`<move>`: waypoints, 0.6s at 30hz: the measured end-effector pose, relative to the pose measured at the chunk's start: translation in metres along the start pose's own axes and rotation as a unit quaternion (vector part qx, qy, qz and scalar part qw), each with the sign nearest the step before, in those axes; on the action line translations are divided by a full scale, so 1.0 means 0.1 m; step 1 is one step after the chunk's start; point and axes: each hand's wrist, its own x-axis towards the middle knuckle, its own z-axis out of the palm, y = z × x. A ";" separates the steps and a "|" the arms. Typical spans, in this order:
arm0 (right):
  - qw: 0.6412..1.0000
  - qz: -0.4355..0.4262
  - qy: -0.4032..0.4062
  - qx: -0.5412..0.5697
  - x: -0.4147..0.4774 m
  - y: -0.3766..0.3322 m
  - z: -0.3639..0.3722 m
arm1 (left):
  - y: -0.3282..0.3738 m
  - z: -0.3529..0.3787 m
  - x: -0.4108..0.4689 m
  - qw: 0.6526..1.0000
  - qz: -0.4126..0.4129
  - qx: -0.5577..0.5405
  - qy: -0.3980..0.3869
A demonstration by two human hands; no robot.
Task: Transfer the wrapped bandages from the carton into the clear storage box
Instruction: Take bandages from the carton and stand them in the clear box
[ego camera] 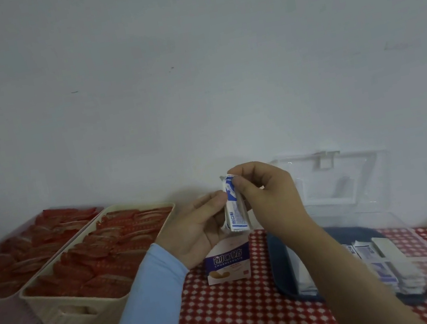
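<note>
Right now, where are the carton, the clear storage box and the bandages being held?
carton (pixel 228 262): head view, its printed front face.
clear storage box (pixel 352 180): head view, its raised lid.
wrapped bandages (pixel 236 212): head view, middle of the held stack.

Plain pale grey wall w/ few small marks behind worktop; red-white check cloth, dim light.

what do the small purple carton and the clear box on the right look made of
Small purple-and-white carton: probably thin printed cardboard, matte, with crisp folded edges. Clear lidded storage box: likely hard glossy plastic; the white wrapped bandages show through its wall.
</note>
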 end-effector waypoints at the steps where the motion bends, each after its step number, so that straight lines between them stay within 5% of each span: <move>1: 1.000 0.002 0.002 0.000 0.00 0.02 0.00 | -0.01 0.01 0.01 1.000 0.004 -0.002 0.000; 7: 0.991 -0.025 -0.026 -0.127 0.02 0.02 -0.12 | -0.06 -0.01 0.07 0.998 0.024 -0.024 0.048; 12: 0.950 -0.066 -0.215 -0.218 -0.04 -0.13 -0.23 | -0.07 -0.08 0.09 0.997 0.018 -0.033 0.065; 18: 0.943 -0.163 -0.163 -0.238 -0.04 -0.08 -0.13 | -0.07 -0.02 0.03 0.999 0.012 -0.042 0.011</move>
